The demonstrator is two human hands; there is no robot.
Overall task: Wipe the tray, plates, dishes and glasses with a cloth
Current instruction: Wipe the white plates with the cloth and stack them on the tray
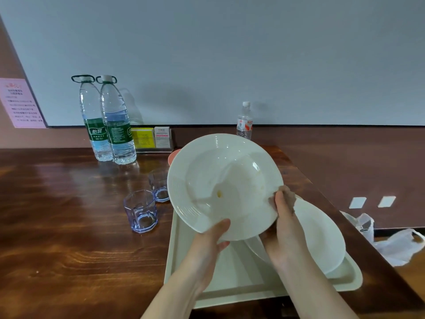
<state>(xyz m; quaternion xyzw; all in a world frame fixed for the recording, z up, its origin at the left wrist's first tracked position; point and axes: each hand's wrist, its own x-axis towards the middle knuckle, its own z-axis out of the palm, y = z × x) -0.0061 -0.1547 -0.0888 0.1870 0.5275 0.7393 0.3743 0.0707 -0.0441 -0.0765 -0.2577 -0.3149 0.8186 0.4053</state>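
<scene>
A white deep plate is held tilted up above the cream tray, its inside facing me, with a small yellow speck and faint smears on it. My left hand grips its lower rim. My right hand pinches the right rim together with a brown cloth, most of which is hidden behind the plate. A second white plate lies on the tray to the right. Two bluish glasses stand on the wooden table left of the tray.
Two large water bottles and a card holder stand at the back by the wall, with a small bottle further right. A pink item peeks from behind the plate. A white plastic bag lies beyond the table's right edge.
</scene>
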